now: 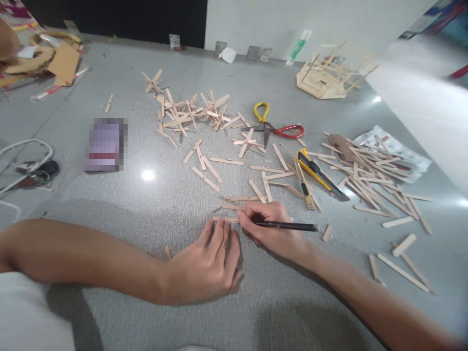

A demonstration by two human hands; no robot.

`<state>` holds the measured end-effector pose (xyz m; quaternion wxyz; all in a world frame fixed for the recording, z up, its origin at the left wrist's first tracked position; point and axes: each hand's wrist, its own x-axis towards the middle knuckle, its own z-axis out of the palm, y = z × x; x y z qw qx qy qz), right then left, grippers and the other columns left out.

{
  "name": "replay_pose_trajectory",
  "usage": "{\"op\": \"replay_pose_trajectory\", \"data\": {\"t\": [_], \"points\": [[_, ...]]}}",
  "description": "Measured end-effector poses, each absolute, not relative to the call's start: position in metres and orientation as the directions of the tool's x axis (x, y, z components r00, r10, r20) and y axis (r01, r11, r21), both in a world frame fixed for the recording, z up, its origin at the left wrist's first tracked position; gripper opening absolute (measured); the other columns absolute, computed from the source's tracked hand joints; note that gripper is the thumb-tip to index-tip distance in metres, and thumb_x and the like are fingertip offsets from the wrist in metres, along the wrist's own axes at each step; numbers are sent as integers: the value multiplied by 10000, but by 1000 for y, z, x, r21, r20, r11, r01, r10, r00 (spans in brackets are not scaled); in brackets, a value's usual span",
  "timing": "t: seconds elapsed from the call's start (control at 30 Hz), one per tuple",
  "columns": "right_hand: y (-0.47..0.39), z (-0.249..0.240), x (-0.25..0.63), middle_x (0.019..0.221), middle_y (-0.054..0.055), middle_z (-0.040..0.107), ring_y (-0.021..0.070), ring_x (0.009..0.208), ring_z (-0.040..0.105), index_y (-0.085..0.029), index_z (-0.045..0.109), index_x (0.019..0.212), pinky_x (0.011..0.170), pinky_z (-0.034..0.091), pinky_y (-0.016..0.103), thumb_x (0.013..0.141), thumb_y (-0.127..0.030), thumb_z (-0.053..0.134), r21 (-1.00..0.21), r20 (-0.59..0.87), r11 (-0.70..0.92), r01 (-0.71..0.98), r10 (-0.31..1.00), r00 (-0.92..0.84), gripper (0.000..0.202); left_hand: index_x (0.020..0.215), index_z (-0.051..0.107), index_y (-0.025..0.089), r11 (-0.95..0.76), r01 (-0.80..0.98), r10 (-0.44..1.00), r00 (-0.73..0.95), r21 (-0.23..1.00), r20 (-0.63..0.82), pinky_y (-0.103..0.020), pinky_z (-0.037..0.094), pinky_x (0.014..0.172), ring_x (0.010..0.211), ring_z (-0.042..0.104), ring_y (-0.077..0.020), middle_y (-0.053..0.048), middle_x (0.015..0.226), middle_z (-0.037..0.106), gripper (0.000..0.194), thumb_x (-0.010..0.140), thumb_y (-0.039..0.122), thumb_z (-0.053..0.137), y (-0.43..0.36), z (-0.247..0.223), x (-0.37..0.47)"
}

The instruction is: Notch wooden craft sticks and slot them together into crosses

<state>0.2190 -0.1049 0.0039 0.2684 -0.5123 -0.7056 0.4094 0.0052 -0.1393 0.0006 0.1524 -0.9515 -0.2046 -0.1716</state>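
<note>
The left hand [204, 265] lies palm down on the surface [142, 321], its fingers loosely bent and their tips on a stick [227, 220] that lies flat in front of it. The right hand [274, 239] is closed around a black pen [288, 225], with its fingertips at the stick's right end; the pen's tip is hidden. Just beyond the stick lie more loose sticks [225, 161]. Farther back are a heap of crossed sticks [188, 114] and scissors [267, 127] with spread blades, one handle yellow and one red. To the right, a yellow cutter [315, 170] lies beside a smaller knife [304, 187], near a pile of sticks [369, 170]. A wooden frame [323, 84] stands at the far right.
</note>
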Motion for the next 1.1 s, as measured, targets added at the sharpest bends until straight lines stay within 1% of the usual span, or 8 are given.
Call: {"op": "replay_pose_trajectory", "data": {"t": [0.1, 0.23, 0.4, 0.73, 1.1], "points": [[-105, 3, 220, 445, -62, 464, 90, 416, 421, -218, 477, 590, 458, 336, 249, 1014, -351, 583, -858, -49, 126, 497, 945, -323, 457, 1209, 670, -85, -873, 436, 339, 864, -218, 371, -470, 633, 916, 1097, 745, -384, -284, 1137, 752, 530, 1033, 361, 444, -139, 0, 5], [-105, 2, 220, 445, -65, 472, 85, 395, 429, -215, 492, 603, 436, 342, 241, 1007, -358, 600, -872, -60, 102, 479, 948, -312, 442, 1190, 672, -89, -871, 441, 337, 856, -214, 392, -470, 632, 908, 1072, 753, -383, -286, 1116, 757, 515, 1030, 343, 441, -139, 1, 5], [-105, 2, 219, 444, -66, 475, 82, 386, 435, -214, 495, 606, 428, 344, 234, 1008, -355, 594, -884, -62, 89, 460, 951, -304, 438, 1199, 665, -93, -876, 435, 338, 863, -211, 376, -479, 626, 915, 1085, 747, -388, -293, 1130, 751, 525, 1031, 356, 454, -140, 1, 5], [-106, 0, 220, 442, -61, 474, 85, 383, 430, -212, 500, 603, 417, 337, 236, 1005, -413, 611, -891, -69, 75, 447, 952, -298, 463, 1194, 664, -90, -870, 443, 340, 858, -218, 386, -475, 612, 924, 1070, 750, -380, -292, 1119, 754, 523, 1023, 354, 448, -140, -1, 5], [-105, -1, 221, 445, -65, 479, 81, 376, 439, -210, 505, 608, 408, 342, 227, 992, -394, 633, -897, -83, 60, 438, 951, -299, 445, 1187, 679, -71, -865, 445, 338, 858, -232, 386, -467, 606, 916, 1066, 751, -370, -276, 1113, 761, 519, 1023, 366, 451, -139, 1, 5]]}}
